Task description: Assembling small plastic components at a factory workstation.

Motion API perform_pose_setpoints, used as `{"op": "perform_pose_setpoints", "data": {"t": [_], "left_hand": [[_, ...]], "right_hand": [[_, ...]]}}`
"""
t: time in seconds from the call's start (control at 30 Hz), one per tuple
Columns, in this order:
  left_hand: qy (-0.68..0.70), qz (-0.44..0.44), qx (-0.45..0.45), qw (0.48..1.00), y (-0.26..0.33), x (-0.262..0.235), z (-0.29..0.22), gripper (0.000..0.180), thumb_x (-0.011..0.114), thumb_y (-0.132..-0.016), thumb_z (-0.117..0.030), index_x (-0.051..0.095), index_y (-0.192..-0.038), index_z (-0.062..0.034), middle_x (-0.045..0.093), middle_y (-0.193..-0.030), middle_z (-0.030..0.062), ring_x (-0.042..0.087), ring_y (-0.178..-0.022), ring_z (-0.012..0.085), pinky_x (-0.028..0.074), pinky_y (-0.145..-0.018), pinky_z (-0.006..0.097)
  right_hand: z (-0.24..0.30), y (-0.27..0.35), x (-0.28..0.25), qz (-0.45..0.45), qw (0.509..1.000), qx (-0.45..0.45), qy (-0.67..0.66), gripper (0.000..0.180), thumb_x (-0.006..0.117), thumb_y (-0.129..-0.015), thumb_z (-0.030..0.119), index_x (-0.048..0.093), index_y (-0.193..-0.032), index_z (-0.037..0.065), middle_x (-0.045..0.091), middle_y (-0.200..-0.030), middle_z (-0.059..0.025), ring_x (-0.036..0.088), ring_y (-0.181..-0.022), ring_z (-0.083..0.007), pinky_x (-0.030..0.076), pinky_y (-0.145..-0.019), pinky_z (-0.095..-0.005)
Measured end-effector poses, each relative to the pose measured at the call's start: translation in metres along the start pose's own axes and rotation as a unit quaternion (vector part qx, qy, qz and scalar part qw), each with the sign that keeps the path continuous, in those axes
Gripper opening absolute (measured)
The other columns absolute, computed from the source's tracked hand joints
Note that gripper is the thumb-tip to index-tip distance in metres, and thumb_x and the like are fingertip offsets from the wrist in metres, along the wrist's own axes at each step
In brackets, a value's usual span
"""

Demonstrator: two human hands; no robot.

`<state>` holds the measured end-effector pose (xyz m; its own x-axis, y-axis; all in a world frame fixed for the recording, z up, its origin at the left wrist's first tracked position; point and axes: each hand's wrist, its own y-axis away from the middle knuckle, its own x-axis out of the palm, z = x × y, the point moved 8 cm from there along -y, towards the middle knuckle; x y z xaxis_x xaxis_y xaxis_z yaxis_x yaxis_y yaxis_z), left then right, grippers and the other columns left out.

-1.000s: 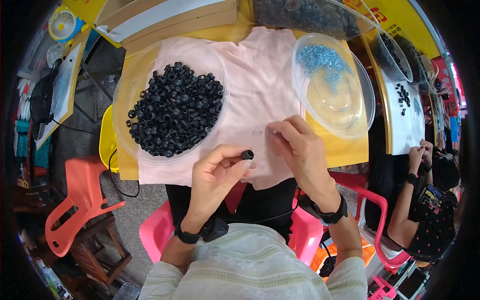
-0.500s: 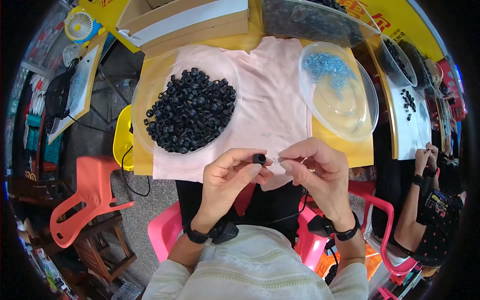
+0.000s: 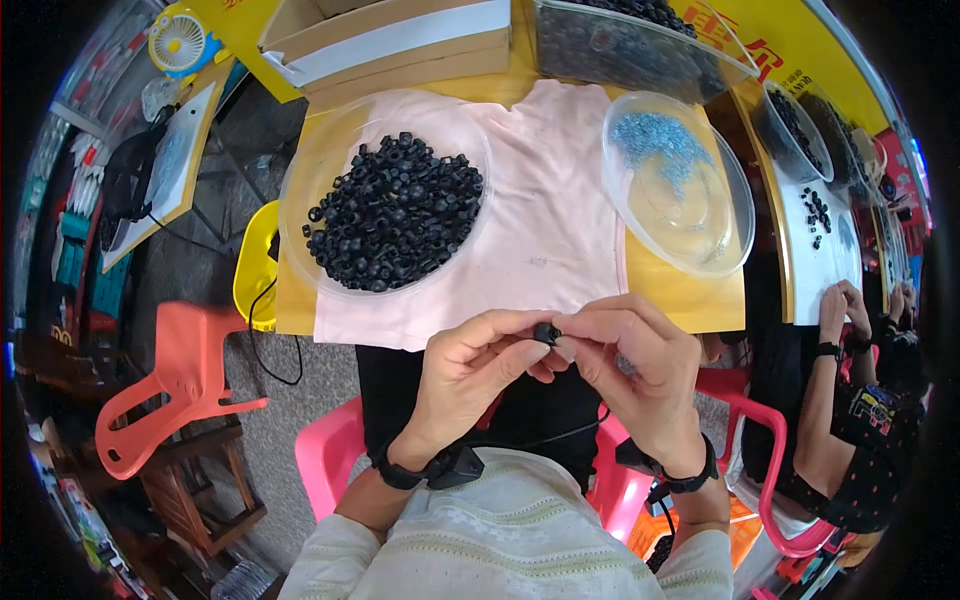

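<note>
1. Black part [image 3: 546, 333] is looking small, rounded, slightly shiny; it's sitting at the fingertips, near the front edge of the pink cloth [image 3: 565, 200].
2. Left hand [image 3: 468, 372] is pinching it, thumb against fingers.
3. Right hand [image 3: 642, 358] is meeting it from the right, fingers bent; can't tell if it's gripping.

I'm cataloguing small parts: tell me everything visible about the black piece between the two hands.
The black piece is small and rounded, with a slightly glossy surface that looks like plastic. Much of it is hidden, so its full shape is unclear. The left hand pinches it between thumb and fingers; the fingertips of the right hand are at its right side. It is held up near the front edge of the pink cloth.
</note>
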<state>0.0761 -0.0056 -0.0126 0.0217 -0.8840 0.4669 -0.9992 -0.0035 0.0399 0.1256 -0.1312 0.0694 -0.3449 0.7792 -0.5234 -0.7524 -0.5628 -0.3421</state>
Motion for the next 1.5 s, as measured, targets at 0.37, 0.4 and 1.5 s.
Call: {"op": "perform_pose_setpoints", "data": {"t": [0.37,0.4,1.5], "left_hand": [[0.174,-0.003,-0.06,0.983,-0.001,-0.028,0.022,0.02,0.054,-0.097,-0.004,0.06,-0.115,0.0033,0.067,-0.099,0.011,0.066,-0.082,0.016,0.054,-0.073,0.029],[0.183,0.023,-0.064,0.981,0.0,-0.028,0.021,0.02,0.054,-0.097,-0.003,0.06,-0.115,0.0033,0.067,-0.099,0.0112,0.066,-0.082,0.0159,0.054,-0.073,0.028],[0.15,0.091,-0.08,0.981,-0.004,-0.031,0.004,0.02,0.06,-0.094,-0.007,0.062,-0.112,0.0025,0.068,-0.099,0.0139,0.068,-0.084,0.0185,0.055,-0.072,0.027]], "right_hand": [[0.018,-0.013,0.03,0.091,0.983,-0.084,0.133,0.04,0.073,-0.074,0.004,0.068,-0.114,0.003,0.061,-0.088,-0.0053,0.06,-0.067,-0.0188,0.049,-0.055,-0.0299],[0.018,-0.022,0.027,0.094,0.99,-0.061,0.083,0.035,0.073,-0.076,0.004,0.068,-0.111,0.003,0.061,-0.085,-0.0059,0.06,-0.065,-0.02,0.049,-0.055,-0.0305],[-0.05,-0.163,0.077,0.128,0.967,-0.046,0.214,0.007,0.068,-0.08,0.004,0.071,-0.086,0.003,0.063,-0.088,-0.0089,0.063,-0.079,-0.024,0.049,-0.068,-0.0343]]}}
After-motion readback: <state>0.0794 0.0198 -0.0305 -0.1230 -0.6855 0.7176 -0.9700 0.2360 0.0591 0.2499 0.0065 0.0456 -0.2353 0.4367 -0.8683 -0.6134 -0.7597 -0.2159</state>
